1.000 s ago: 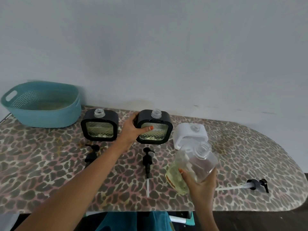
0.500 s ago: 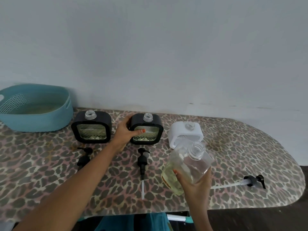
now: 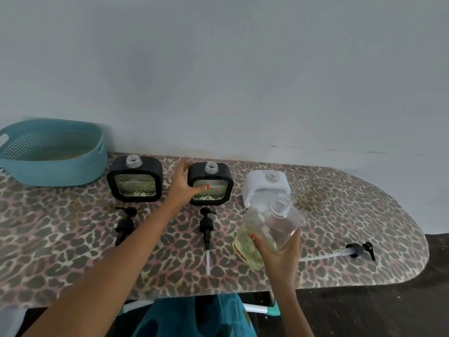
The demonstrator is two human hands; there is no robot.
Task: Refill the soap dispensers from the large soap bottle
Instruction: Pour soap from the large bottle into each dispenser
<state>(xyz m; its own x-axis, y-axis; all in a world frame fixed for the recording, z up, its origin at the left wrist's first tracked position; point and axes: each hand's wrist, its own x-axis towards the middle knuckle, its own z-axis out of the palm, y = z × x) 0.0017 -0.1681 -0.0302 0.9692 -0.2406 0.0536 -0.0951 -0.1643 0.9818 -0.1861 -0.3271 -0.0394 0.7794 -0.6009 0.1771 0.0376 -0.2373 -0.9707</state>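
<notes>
My right hand [image 3: 279,254] holds the large clear soap bottle [image 3: 266,229] uncapped and tilted above the board, with yellowish soap in its lower part. My left hand [image 3: 183,186] grips the left side of the middle black dispenser [image 3: 213,183], which stands open-necked. A second black dispenser [image 3: 134,178] stands to its left, also open. A white dispenser [image 3: 266,187] stands behind the big bottle, partly hidden by it.
Two black pump heads [image 3: 125,223] [image 3: 207,224] lie in front of the black dispensers. A third pump with a long tube [image 3: 359,250] lies at the right. A teal basket [image 3: 52,152] sits at the back left. The leopard-print board [image 3: 352,215] ends in a rounded right edge.
The view has shifted slightly. My right hand has kept the large bottle at about the same tilt. My left hand stays on the middle dispenser.
</notes>
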